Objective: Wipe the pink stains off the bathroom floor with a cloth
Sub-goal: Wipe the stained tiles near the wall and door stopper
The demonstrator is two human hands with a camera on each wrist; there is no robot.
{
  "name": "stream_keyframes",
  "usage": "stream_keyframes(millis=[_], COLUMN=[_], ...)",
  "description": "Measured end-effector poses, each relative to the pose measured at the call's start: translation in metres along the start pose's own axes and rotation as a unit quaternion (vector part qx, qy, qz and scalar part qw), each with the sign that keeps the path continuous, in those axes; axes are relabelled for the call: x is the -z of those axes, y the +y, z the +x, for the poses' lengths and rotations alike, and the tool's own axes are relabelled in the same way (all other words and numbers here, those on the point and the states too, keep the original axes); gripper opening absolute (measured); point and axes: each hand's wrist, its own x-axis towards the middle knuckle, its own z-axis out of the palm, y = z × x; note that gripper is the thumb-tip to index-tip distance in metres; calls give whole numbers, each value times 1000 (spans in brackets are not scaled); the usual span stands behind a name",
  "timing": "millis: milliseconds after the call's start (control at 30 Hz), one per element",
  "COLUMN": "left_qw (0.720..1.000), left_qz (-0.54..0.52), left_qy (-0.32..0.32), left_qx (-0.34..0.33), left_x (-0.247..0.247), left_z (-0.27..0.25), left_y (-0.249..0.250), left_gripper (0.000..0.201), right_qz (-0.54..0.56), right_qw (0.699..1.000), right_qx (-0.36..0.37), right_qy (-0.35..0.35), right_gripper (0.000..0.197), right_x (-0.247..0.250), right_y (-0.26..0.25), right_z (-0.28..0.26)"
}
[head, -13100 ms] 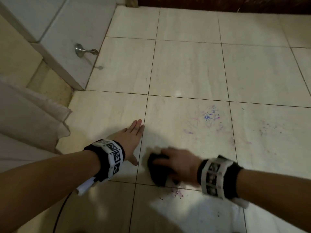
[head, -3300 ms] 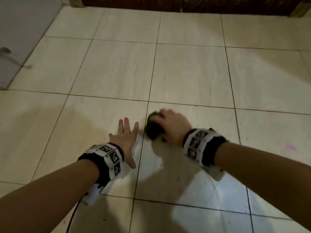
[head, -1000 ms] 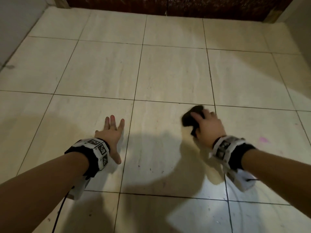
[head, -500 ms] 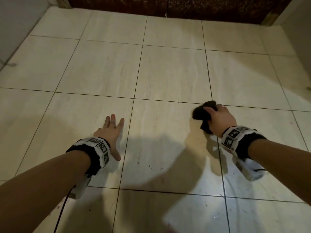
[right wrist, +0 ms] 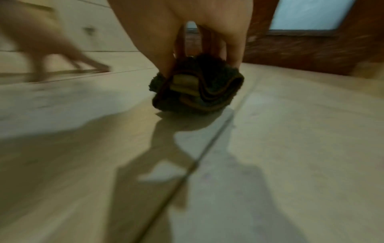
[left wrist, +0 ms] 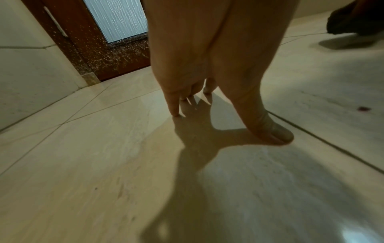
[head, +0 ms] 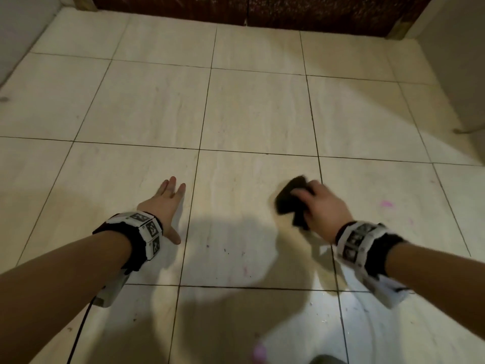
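Observation:
My right hand (head: 319,206) grips a bunched dark cloth (head: 290,199) just above the cream tiled floor (head: 257,111), left of a grout line. In the right wrist view the cloth (right wrist: 197,85) hangs folded from the fingers, lifted off the tile with its shadow below. A pink stain (head: 386,204) lies on the tile to the right of that hand, and a faint pink fleck (head: 245,270) nearer me. My left hand (head: 165,206) lies flat on the floor, fingers straight; its fingertips (left wrist: 175,113) touch the tile.
A dark brown door base (head: 236,9) runs along the far edge, with frosted glass (left wrist: 116,18) above. Walls stand at the left (head: 15,27) and right (head: 462,61). A pink blurred spot (head: 259,352) shows at the bottom edge.
My right hand has carried the cloth back toward me and slightly left from the grout crossing. The left hand stays planted on the floor.

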Motion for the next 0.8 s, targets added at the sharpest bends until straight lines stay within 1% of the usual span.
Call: stream_keyframes(millis=[33, 67, 100, 133, 200, 267, 367, 400, 433, 467, 533, 600, 667, 700, 733, 767, 800], left_qw=[1000, 1000, 999, 999, 999, 999, 999, 999, 999, 999, 999, 999, 999, 999, 999, 999, 999], left_qz=[-7, -16, -23, -28, -25, -12, 0, 2, 4, 8, 12, 10, 7, 6, 7, 9, 12], left_qy=[-1, -3, -7, -13, -28, -33, -36, -38, -39, -39, -36, -30, -28, -28, -28, -29, -29], left_qx=[-7, -15, -22, -30, -39, -34, -20, -16, -14, -14, -16, -21, -26, -28, -29, -29, -29], left_x=[-2, -3, -4, -4, -2, -2, 0, 0, 0, 0, 0, -3, -6, -7, -7, -7, -8], left_z=[-1, -2, -3, -4, -5, -5, -3, -3, -4, -5, -7, -9, -11, -12, -13, -13, -13], left_y=[-1, -2, -3, -5, -6, -4, 1, 2, 3, 2, 1, -1, -3, -4, -5, -5, -5], left_gripper=[131, 129, 128, 128, 131, 134, 136, 136, 136, 135, 133, 129, 125, 124, 123, 122, 122], right_qz=[-27, -53, -65, -72, -56, -22, 6, 18, 29, 41, 52, 33, 18, 6, -7, -17, -20], right_qw=[998, 993, 988, 985, 989, 991, 980, 974, 971, 971, 980, 992, 992, 988, 981, 976, 975], right_qx=[-49, -95, -118, -120, -79, -24, 61, 87, 94, 82, 32, -26, -104, -141, -176, -195, -194], right_qy=[-5, -38, -75, -100, -109, -130, -191, -211, -218, -220, -192, -122, -68, -64, -80, -97, -111], right_gripper=[59, 59, 59, 59, 58, 54, 47, 46, 46, 45, 43, 44, 47, 48, 50, 52, 54], right_x=[5, 8, 10, 10, 7, -2, -13, -16, -20, -21, -17, -9, 0, 3, 2, 0, -4], right_y=[18, 31, 39, 39, 21, -12, -65, -75, -80, -77, -61, -30, 4, 17, 24, 24, 20], right_z=[6, 9, 8, 5, -9, -33, -69, -76, -78, -77, -67, -52, -43, -43, -46, -51, -57])
